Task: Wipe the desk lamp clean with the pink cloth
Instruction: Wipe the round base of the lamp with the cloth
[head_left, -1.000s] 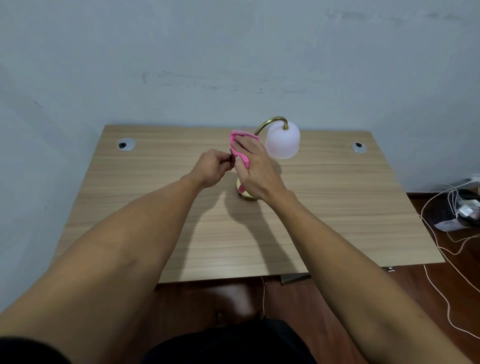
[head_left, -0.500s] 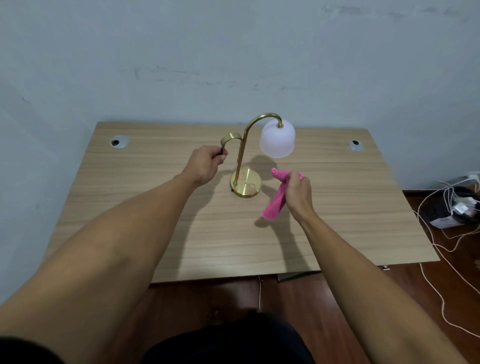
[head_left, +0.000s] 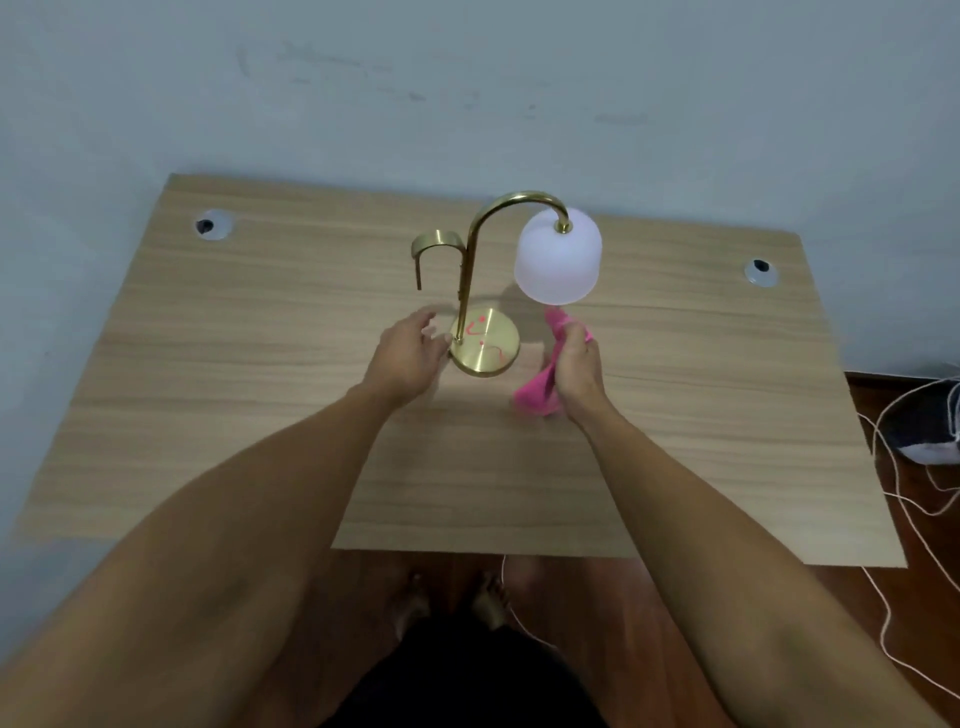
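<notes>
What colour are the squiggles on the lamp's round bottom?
Pinkish red, on the shiny gold base. The head view shows them best.

Light wood-grain desk (head_left: 249, 395) pushed against a pale grey-blue wall (head_left: 467, 78) marked with faint scuffs. Round cable grommet (head_left: 213, 225) near the far left corner, a second grommet (head_left: 760, 271) near the far right. Dark reddish wooden floor (head_left: 914, 597) to the right, strewn with white cables (head_left: 893, 525). Dark bundle (head_left: 930, 431) beside the cables, too blurred to identify.
</notes>
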